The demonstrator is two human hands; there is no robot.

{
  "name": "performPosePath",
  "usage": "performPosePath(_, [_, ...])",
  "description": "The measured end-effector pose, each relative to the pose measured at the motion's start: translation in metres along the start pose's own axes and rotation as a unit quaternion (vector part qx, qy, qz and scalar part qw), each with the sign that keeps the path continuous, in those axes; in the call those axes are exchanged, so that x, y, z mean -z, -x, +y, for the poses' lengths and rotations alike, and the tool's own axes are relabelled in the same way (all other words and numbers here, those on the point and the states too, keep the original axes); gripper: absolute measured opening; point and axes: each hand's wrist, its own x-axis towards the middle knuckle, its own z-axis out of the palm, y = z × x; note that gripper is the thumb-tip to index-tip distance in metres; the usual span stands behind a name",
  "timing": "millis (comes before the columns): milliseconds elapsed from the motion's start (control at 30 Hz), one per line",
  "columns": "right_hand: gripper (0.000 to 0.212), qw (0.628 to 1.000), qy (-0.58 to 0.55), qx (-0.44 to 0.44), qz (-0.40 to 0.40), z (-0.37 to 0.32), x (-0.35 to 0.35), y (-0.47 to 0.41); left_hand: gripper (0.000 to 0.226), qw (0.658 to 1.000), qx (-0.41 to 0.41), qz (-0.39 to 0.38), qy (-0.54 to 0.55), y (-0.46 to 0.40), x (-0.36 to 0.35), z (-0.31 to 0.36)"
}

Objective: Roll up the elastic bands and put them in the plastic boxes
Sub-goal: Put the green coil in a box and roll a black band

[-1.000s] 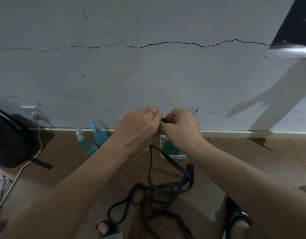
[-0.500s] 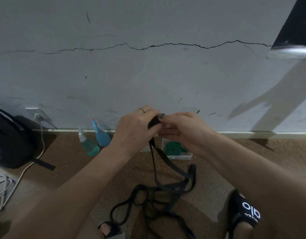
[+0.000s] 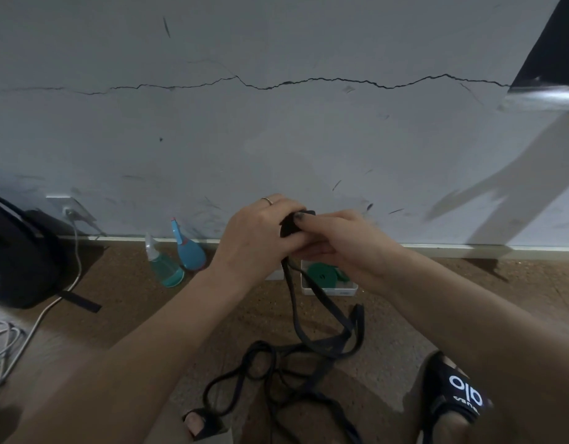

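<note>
Black band point(image 3: 321, 328): its near end is wound into a small roll point(image 3: 289, 224), pinched between left hand point(image 3: 257, 238) and right hand point(image 3: 337, 248), both held together above the floor. Long tail hangs down and lies tangled on the floor. Step in hand, by judgement: rolling, early stage. Next move calls for feeding the tail in under steady tension. Box point(image 3: 329, 288) by the wall already holds a green roll point(image 3: 323, 275). Sandal point(image 3: 459, 392) reads "olo"; smaller lettering illegible.
</note>
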Motion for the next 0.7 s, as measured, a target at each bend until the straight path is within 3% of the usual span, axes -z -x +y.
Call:
performPosePath(133, [0.030,0.996,-0.063,-0.018,-0.060,-0.0018,0.0030,0.0035,0.030,0.999,0.005,0.004,0.033,0.0019,0.0064,-0.0039])
performPosePath(233, [0.033,0.997,-0.024,-0.045,-0.065,-0.0024,0.0051,0.0024,0.035,0.999,-0.023,-0.020,-0.033,0.0042,0.0095,-0.0060])
performPosePath(333, [0.040,0.996,0.084,-0.028,-0.001,-0.0014,0.0030,0.0001,0.036,0.992,-0.081,-0.036,-0.086,0.0038,0.0087,-0.0049])
performPosePath(467, [0.044,0.991,0.087,0.022,0.098,0.0025,-0.0020,0.0007,0.034,0.991,-0.097,-0.033,-0.088,-0.0019,0.0097,-0.0044])
performPosePath(700, [0.032,0.991,-0.116,-0.038,-0.053,-0.0061,0.0074,0.0018,0.031,0.993,0.003,-0.006,0.116,-0.0023,0.0093,-0.0066])
